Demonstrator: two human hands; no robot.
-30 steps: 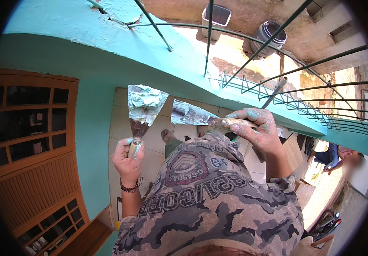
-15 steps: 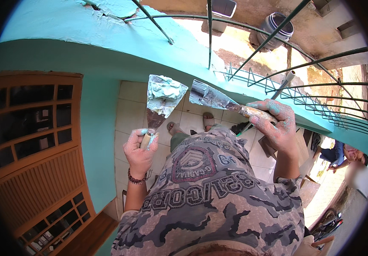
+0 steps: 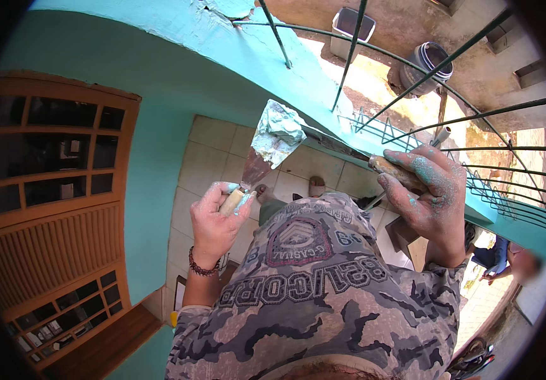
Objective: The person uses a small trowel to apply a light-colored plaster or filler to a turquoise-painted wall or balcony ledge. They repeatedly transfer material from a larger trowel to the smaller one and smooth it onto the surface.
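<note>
Handle [image 3: 230,202] first: our left hand [image 3: 211,220] has thumb and fingers closed round the left scraper [image 3: 258,167], blade up and leaning right, with a fat lump of putty [image 3: 280,130] on it. Our right hand [image 3: 436,190] grasps the right scraper [image 3: 394,172] by its grip, blade pointing left and nearly edge-on to us. Its tip looks like it's at the putty's right side, but we can't tell if it's really touching.

Both are up in front of our shirt [image 3: 311,272], over the tiles [image 3: 213,149] and near our feet [image 3: 316,185], with the ledge [image 3: 241,47] and bars [image 3: 474,39] just beyond.

What could bite us, we reckon: that lump is heaped up to the blade's edge, so a bit too much tilt or a hard shove from the right blade might dump it on the floor or our toes. Our fingers are smeared too, so a handle could slip. And the right knuckles look pretty near the bars, so a wide swing might clip them.
</note>
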